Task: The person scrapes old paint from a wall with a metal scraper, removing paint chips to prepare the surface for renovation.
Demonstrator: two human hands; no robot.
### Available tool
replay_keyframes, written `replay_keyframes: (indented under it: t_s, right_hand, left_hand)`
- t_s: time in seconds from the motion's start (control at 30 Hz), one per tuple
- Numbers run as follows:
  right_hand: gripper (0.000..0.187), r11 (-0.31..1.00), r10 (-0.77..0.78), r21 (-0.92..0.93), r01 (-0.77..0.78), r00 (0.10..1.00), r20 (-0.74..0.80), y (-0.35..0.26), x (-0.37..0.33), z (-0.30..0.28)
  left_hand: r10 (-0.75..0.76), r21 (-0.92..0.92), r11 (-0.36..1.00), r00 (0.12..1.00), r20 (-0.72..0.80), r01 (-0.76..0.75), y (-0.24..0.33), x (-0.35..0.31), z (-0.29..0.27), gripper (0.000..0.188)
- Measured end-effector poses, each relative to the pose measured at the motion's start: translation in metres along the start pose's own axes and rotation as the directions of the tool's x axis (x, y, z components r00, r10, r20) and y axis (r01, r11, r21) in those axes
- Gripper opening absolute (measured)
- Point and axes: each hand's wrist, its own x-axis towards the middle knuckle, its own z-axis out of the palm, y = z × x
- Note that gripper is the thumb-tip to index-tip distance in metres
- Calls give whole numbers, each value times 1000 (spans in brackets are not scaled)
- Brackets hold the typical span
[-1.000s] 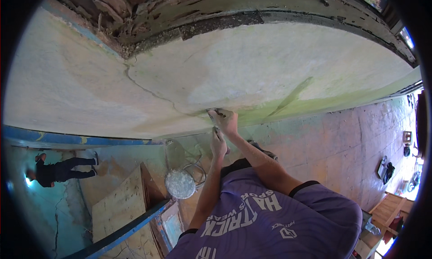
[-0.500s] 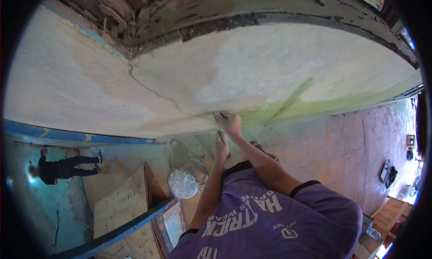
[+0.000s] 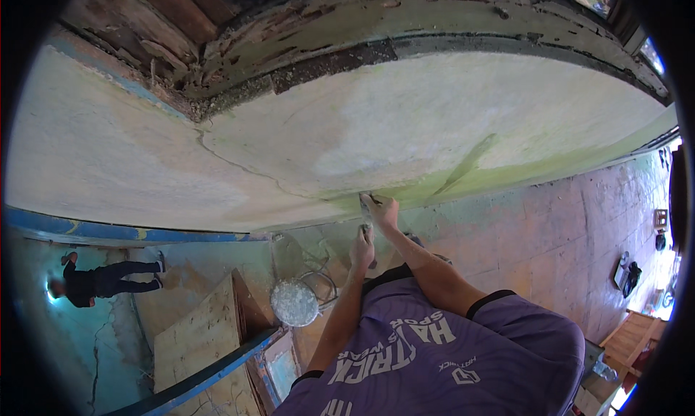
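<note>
Two hands work at one pale, smooth plastered wall [image 3: 405, 119]: the right hand [image 3: 381, 210] presses one flat scraper blade [image 3: 365, 202] against its greenish lower edge. The left hand [image 3: 361, 248] is closed around a second small tool (its shape is unclear). One round grey bucket [image 3: 295, 302] stands below.

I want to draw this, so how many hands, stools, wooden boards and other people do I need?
Hands: 2, left hand and right hand
round metal stool: 1
wooden board: 1
other person: 1
Total: 5
</note>
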Motion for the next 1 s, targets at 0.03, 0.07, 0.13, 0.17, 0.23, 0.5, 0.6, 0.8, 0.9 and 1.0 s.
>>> replay_keyframes:
  t_s: [0.03,0.07,0.13,0.17,0.23,0.5,0.6,0.8,0.9,1.0]
  right_hand:
    - [35,998,-34,50,35,999,-21,5,1,0]
    - [33,992,-65,102,68,997,-31,-2,-1,1]
    - [29,997,-55,62,51,997,62,-28,-4,4]
    - [25,1000,-23,3,22,993,114,-37,-6,-2]
    - [23,995,-88,44,85,993,84,-42,1,-10]
    - [20,999,-44,35,42,996,80,-2,9,-12]
    - [20,995,-96,-18,96,994,45,-14,7,-12]
    - [25,988,-131,96,125,990,52,-15,7,-22]
    - [26,994,81,-74,-74,992,96,-1,16,-28]
    - [27,997,-82,10,82,997,9,0,8,-28]
  left_hand:
    - [13,24,1000,1000,-22,-12,-8,3,7,43]
    - [7,23,1000,999,-40,-7,-17,10,8,43]
    - [64,-56,996,982,-176,-75,-39,13,12,41]
    - [49,-61,996,985,-166,-60,-35,9,13,41]
    - [40,-127,990,991,-131,-57,3,18,0,40]
    - [34,1,999,998,-57,-34,-1,11,12,41]
    - [63,-30,997,994,-94,-66,-7,18,13,42]
    - [12,-37,999,1000,-16,-12,21,13,4,45]
    - [-15,43,999,998,55,13,16,10,8,47]
    - [-21,88,996,995,101,13,21,8,8,48]
